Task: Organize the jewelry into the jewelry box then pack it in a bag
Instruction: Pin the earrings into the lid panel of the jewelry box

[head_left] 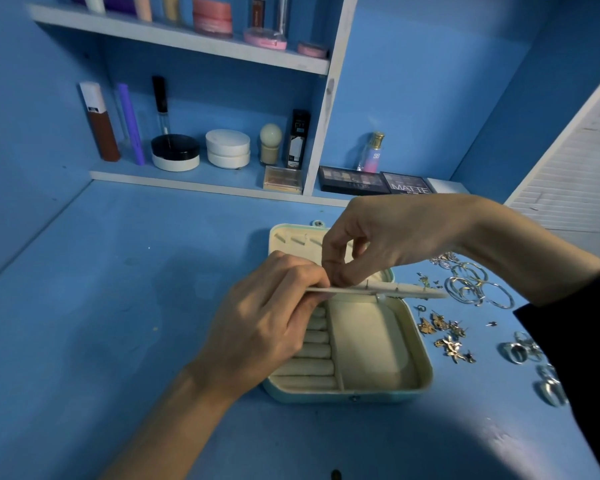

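Observation:
An open pale teal jewelry box [418, 344] with cream lining lies on the blue desk, its ring rolls at left and a plain compartment at right. My left hand [264, 323] grips the left end of the cream earring panel [406, 291], holding it level above the box. My right hand [378, 237] pinches something small at the panel's top edge; the piece itself is hidden by my fingers. Several earring posts stick through the panel. Loose gold earrings [447, 336], silver hoops [471, 287] and silver rings [520, 351] lie to the right of the box.
Shelves at the back hold cosmetics: jars [227, 147], tubes, a perfume bottle [373, 152] and eyeshadow palettes [352, 180]. A white slatted panel [575, 174] stands at far right. Blue desk surface stretches left of the box. No bag is in view.

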Available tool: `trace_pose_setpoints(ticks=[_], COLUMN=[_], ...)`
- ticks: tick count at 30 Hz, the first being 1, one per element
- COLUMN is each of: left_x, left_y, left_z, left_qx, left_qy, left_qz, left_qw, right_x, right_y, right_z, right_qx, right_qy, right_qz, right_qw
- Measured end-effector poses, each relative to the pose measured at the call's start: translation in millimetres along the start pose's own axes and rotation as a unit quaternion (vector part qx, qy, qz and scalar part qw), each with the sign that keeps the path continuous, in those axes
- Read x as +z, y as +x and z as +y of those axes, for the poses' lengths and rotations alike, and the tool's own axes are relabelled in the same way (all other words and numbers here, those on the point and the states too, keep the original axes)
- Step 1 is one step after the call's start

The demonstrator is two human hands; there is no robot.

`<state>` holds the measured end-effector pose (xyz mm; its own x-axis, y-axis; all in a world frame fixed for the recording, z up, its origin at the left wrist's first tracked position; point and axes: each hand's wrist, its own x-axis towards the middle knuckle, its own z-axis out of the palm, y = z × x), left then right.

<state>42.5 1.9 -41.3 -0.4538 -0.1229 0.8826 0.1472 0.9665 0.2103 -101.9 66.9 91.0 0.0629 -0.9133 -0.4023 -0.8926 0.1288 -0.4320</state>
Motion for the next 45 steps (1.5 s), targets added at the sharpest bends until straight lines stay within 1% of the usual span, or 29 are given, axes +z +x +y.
trace_pose_setpoints(ticks=[4,9,13,17,18,20,22,24,27,30,37,41,45], left_x=[1.0,2.3,4.2,7.0,6.6,5.5,5.8,8.8,15.4,20.0,27.1,27.7,26.0], left_y=[-0.2,-0.2,0.0,4.9,7.2,13.5,20.8,27.8,35.4,40.0,35.8,32.9,31.8], left_z=[0.3,1.7,2.3,2.6,2.1,-0.5,-5.1,-10.9,-20.0,-27.8,-35.2,-36.5,-37.1], left_qx=[-0.005,-0.034,-0.063,-0.103,-0.119,-0.15,-0.179,-0.208,-0.232,-0.262,-0.294,-0.302,-0.301], left_qy=[0.002,-0.011,-0.034,-0.041,-0.047,-0.066,-0.082,-0.087,-0.089,-0.098,-0.129,-0.132,-0.123], left_qz=[0.002,0.015,0.03,0.043,0.043,0.034,0.029,0.033,0.038,0.034,0.059,0.063,0.061], left_qw=[1.0,0.999,0.997,0.993,0.991,0.986,0.98,0.974,0.968,0.96,0.945,0.942,0.944], right_x=[2.1,7.5,12.0,11.5,11.3,11.6,13.3,16.5,23.6,32.2,55.8,64.2,70.4], right_y=[-0.5,-4.8,-10.7,-13.5,-14.0,-15.4,-17.4,-18.7,-17.8,-17.4,-18.2,-20.9,-28.1], right_z=[-1.3,4.8,9.1,13.1,14.1,15.1,14.2,13.6,16.5,22.3,47.7,62.3,75.8], right_qx=[0.017,0.016,-0.001,-0.009,-0.011,-0.028,-0.056,-0.08,-0.099,-0.099,-0.054,-0.026,-0.004], right_qy=[-0.009,0.027,0.068,0.055,0.047,0.024,0.002,-0.014,-0.016,-0.028,-0.006,0.002,0.011], right_qz=[0.004,0.037,0.082,0.138,0.161,0.241,0.341,0.419,0.48,0.486,0.429,0.409,0.404], right_qw=[1.0,0.999,0.994,0.989,0.986,0.97,0.938,0.905,0.872,0.868,0.902,0.912,0.915])
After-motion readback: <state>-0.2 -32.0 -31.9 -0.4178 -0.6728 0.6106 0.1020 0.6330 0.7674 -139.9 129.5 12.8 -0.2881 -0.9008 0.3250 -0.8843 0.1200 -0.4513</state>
